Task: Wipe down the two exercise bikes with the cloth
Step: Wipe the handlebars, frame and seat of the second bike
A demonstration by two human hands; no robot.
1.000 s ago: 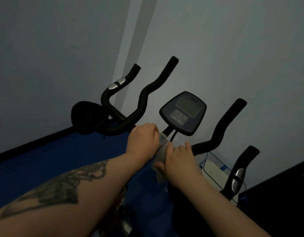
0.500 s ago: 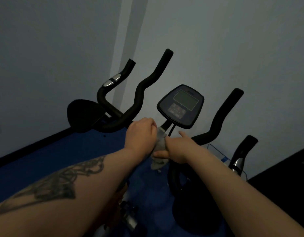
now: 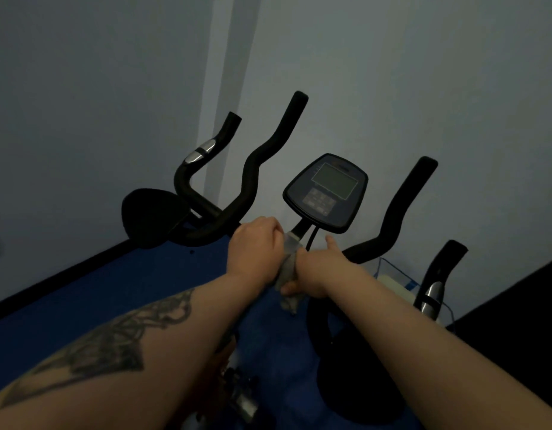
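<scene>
A black exercise bike stands in front of me, its dark console (image 3: pixel 326 192) on a short stem above the curved handlebar (image 3: pixel 256 169). A grey cloth (image 3: pixel 287 271) is wrapped round the bar's middle below the stem. My left hand (image 3: pixel 256 246) grips the bar and cloth from the left. My right hand (image 3: pixel 315 270) grips the cloth from the right, its forefinger sticking out toward the stem. The right handlebar arm (image 3: pixel 402 203) rises past my right wrist. A second black shape, a seat (image 3: pixel 152 217), shows at the left behind the bar.
Grey walls meet in a corner just behind the bike. The floor is blue with a black skirting strip (image 3: pixel 66 274). A clear box with a white object (image 3: pixel 392 283) sits by the wall at the right. Bike frame parts (image 3: pixel 240 395) lie below my arms.
My right hand has turned over the cloth and slid slightly downward, forefinger now lifted. The view has drifted a little, so the bike sits higher in frame. My left hand keeps its grip.
</scene>
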